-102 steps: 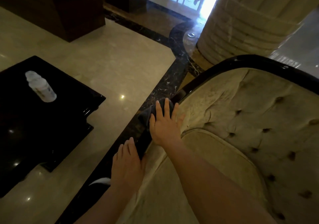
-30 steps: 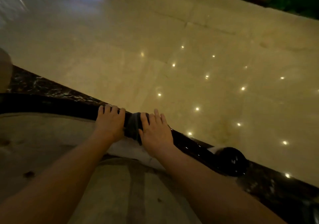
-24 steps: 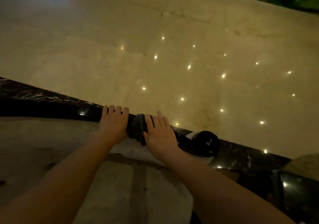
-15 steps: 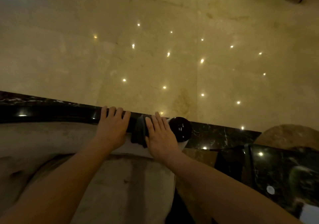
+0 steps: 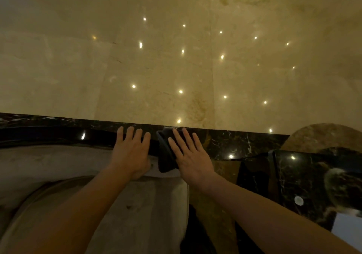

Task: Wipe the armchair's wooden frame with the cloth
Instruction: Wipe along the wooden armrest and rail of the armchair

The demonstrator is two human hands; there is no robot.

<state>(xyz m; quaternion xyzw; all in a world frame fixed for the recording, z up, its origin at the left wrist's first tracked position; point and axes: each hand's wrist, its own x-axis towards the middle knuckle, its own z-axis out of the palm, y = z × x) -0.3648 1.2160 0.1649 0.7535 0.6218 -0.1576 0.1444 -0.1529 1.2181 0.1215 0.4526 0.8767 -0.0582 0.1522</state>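
The right hand [image 5: 189, 154] is lying flat on the dark cloth [image 5: 166, 154], fingers spread wide, pressing it on the end of the armchair's shiny black wooden frame [image 5: 58, 137]. The left hand [image 5: 131, 152] is resting just beside the cloth on the frame, fingers open. The marble floor [image 5: 176, 58] is shining.

Wooden frame [image 5: 58, 136]: dark, glossy, throwing back a light point. Cloth [image 5: 165, 156]: dark, matt, soft folds. Armchair upholstery [image 5: 49, 167]: pale fabric, matt, slightly mottled. Floor [image 5: 156, 68]: polished cream stone, mirror-glossy; border strip [image 5: 235, 142] dark veined marble, glossy.
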